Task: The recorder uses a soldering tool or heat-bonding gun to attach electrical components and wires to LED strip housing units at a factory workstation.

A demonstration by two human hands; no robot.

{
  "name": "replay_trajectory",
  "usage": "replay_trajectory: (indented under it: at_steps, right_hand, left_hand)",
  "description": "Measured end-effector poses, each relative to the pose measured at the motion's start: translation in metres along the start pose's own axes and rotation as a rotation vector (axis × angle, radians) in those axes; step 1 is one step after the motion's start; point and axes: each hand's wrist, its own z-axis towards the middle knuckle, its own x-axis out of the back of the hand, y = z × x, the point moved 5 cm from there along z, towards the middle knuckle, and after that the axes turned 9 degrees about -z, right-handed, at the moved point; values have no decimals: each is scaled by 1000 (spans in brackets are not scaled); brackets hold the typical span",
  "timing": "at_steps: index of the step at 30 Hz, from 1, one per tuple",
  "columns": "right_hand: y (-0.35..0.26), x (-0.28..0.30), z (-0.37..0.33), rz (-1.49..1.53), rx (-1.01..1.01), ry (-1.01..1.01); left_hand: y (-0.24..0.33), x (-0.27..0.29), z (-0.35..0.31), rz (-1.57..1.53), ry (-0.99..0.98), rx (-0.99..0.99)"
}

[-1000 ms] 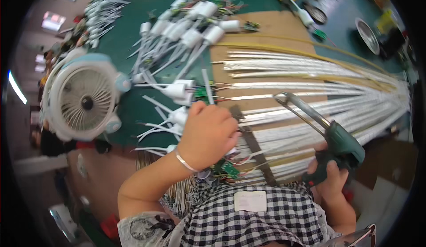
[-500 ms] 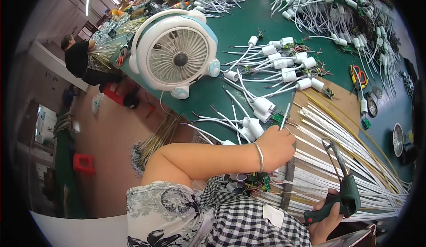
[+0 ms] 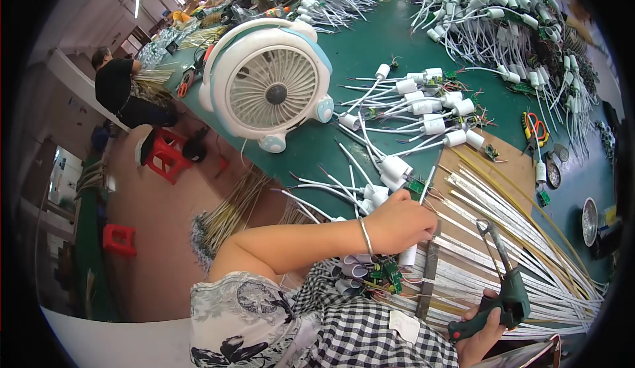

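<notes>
My left hand [image 3: 400,222] lies closed on the brown board [image 3: 512,163], gripping a thin white strip [image 3: 426,181] beside a small green circuit board [image 3: 415,185]. Many long white strips [image 3: 522,236] lie side by side on the board to its right. My right hand [image 3: 483,331] grips a green pistol-shaped soldering gun [image 3: 508,292] at the lower right, its metal tip raised above the strips. White cylindrical sockets with wires [image 3: 423,107] lie on the green table [image 3: 360,50] just beyond my left hand.
A white and teal desk fan [image 3: 268,83] stands at the table's left edge. Heaps of white sockets with wires [image 3: 529,31] fill the far right. Red-handled cutters [image 3: 534,128] and a round metal dish [image 3: 589,221] lie right. A person in black [image 3: 122,93] sits beside red stools [image 3: 165,153].
The view has swung left and up, bringing the fan, floor and other workers into sight. My left hand stays on the strips; my right hand keeps the gun.
</notes>
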Motion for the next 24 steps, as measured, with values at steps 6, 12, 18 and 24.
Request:
replay_trajectory:
  at_steps: [6,12,18,24]
  right_hand:
    - [10,-5,-4,10,-31,-71]
    - [12,11,-7,5,-68,-9]
    - [-15,-12,-12,-181,-41,-313]
    - [-8,-1,-20,-245,-83,-352]
  left_hand:
    - [4,-2,-8,156,129,-59]
    - [6,-7,5,184,66,-84]
    - [5,2,-3,195,80,-11]
    - [11,-2,10,172,-20,-14]
